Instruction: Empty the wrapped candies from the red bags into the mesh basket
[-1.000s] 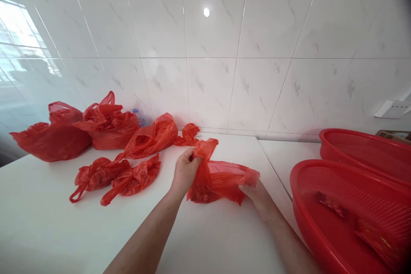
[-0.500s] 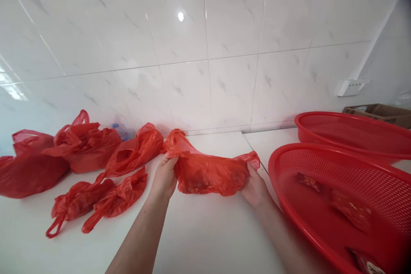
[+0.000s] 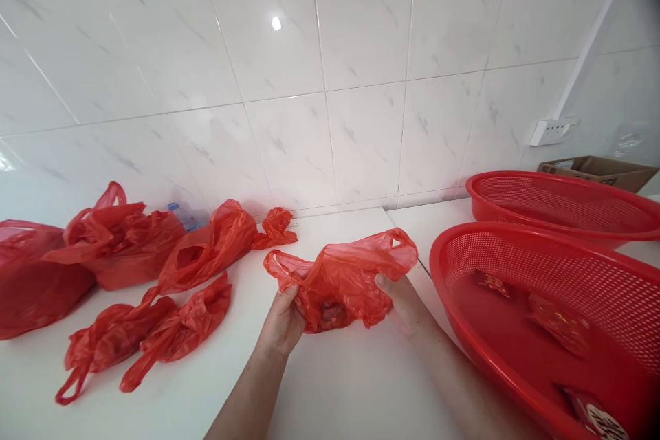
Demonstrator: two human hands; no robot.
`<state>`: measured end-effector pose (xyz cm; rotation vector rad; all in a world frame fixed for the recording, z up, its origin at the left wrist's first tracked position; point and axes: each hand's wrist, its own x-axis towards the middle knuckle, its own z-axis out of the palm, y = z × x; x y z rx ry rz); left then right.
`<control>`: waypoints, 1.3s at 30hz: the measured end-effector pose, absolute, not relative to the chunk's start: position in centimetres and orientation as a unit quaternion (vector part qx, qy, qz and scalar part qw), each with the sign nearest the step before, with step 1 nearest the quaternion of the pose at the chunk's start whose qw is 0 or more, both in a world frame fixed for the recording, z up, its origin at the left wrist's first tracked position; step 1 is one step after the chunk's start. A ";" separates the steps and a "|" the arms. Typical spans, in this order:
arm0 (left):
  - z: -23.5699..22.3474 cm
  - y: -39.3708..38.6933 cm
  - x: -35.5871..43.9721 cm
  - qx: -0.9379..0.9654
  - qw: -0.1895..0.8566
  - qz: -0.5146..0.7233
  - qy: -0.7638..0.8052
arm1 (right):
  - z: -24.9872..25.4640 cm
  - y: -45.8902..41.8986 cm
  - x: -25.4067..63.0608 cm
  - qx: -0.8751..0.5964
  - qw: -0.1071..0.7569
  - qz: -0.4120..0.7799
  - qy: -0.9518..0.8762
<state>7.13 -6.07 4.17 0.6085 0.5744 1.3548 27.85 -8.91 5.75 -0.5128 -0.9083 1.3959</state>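
The fingers of my left hand [image 3: 284, 323] are clamped on the near left side of a thin red plastic carrier bag [image 3: 355, 275], thumb in front. My right hand [image 3: 405, 304] grips its right side, thumb pressed on the film, the other fingers mostly out of sight behind. So the bag hangs between my two sets of fingers, its handle loops loose above them and a dark lump [image 3: 333, 314] showing through low down, nearer my left fingers. Whether its underside touches the white bench [image 3: 330, 385] I can't tell.

With the load off-centre, the bag could tip leftward if my right fingers lift more than my left. Film this thin might stretch or tear where my thumbs dig in, and a slack pinch could let one side slide out. Just right of my right forearm stands the red perforated basket [image 3: 438, 254]; a wide swing could knock its rim. Well left of my left fingers lie two small knotted red bags [image 3: 190, 333], safely apart.
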 end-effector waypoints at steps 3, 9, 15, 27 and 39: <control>4.1 -6.2 7.1 0.248 0.714 0.606 0.249 | 5.6 -8.8 27.8 -0.280 0.647 0.618 -0.348; 4.5 -5.2 5.5 0.167 0.687 0.661 0.252 | 4.7 -7.8 28.4 -0.267 0.649 0.693 -0.166; 4.9 -5.1 5.4 0.177 0.687 0.661 0.243 | 4.3 -7.5 28.8 -0.204 0.641 0.723 -0.153; 4.0 -5.7 5.6 0.240 0.733 0.605 0.195 | 3.9 -8.2 29.2 -0.185 0.596 0.752 -0.213; 5.8 -6.0 6.3 0.110 0.736 0.620 0.249 | 4.8 -7.5 28.7 -0.151 0.638 0.749 -0.099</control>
